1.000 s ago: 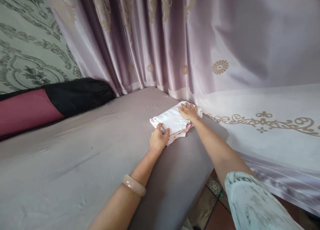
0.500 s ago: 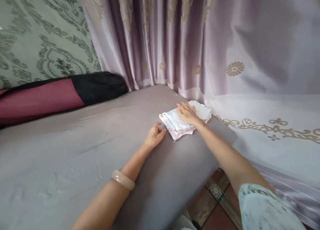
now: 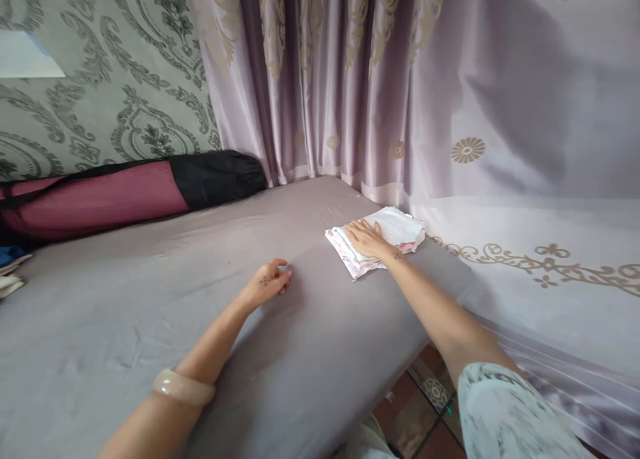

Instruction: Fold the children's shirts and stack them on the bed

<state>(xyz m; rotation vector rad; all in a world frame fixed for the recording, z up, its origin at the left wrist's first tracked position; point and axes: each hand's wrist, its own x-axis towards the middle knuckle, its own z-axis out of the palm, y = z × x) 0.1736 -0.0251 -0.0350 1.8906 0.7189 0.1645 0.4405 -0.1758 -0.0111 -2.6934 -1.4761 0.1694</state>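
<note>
A small stack of folded white clothes with pink and red print (image 3: 400, 226) lies near the far corner of the bed. My right hand (image 3: 367, 238) rests flat on top of the stack, palm down, its fingers spread and holding nothing. Left of the stack and apart from it, my left hand (image 3: 267, 282) hovers above the grey sheet. Its fingers are loosely bent and a little apart, with nothing visible in them. A pale bangle (image 3: 184, 388) circles the left forearm.
The grey-sheeted bed (image 3: 150, 312) fills the foreground. Along the patterned wall lies a long pink-and-black bag (image 3: 120, 196). Blue and cream cloth (image 3: 11, 266) shows at the left edge. Purple curtains (image 3: 345, 99) hang behind, and tiled floor (image 3: 415, 412) lies below the bed's right edge.
My left hand has let go of the stack's near edge and moved away to the left. My right hand has slid leftward across the top of the stack. The view has turned left.
</note>
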